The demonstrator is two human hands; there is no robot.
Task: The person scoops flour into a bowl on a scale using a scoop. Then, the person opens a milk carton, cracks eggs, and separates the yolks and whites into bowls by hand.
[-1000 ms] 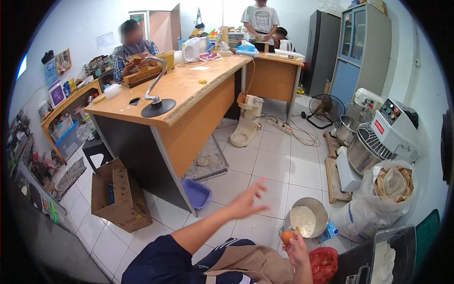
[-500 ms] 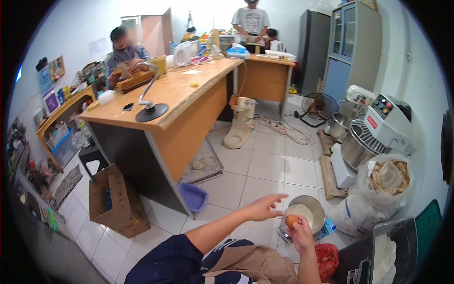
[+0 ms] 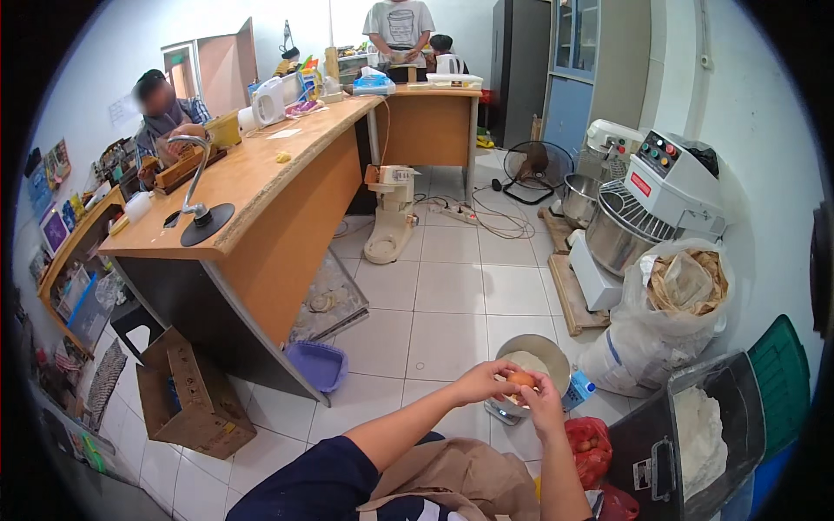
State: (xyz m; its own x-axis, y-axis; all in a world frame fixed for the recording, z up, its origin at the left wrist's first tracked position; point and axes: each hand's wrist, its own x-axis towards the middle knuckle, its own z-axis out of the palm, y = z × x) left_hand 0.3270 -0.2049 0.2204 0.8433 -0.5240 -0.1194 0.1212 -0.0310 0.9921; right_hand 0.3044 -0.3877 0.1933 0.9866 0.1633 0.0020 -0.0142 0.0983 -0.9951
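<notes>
A brown egg [image 3: 521, 379] is held between both hands, above the near side of a steel mixing bowl [image 3: 563, 363]. My left hand [image 3: 480, 383] closes on it from the left with its fingertips. On the other side, the fingers of my right hand [image 3: 545, 405] grip the same egg. Pale powder, like flour, shows inside the bowl, partly covered by my hands. Under the bowl sits a small scale [image 3: 507, 413]. A blue and white carton [image 3: 579, 390] stands at the bowl's right. Close to my right forearm lies a red plastic bag [image 3: 588, 447] with eggs in it.
At the right stands a dark bin [image 3: 656, 417] of white powder, with a white sack [image 3: 643, 347] and dough mixers [image 3: 630, 226] beyond. A long table [image 3: 287, 165] spans the left, a cardboard box [image 3: 195, 399] and purple basin [image 3: 317, 365] below. People work at the back.
My left hand has closed in from hovering open and now grips the egg together with the right. The view has shifted, so the surroundings appear further left.
</notes>
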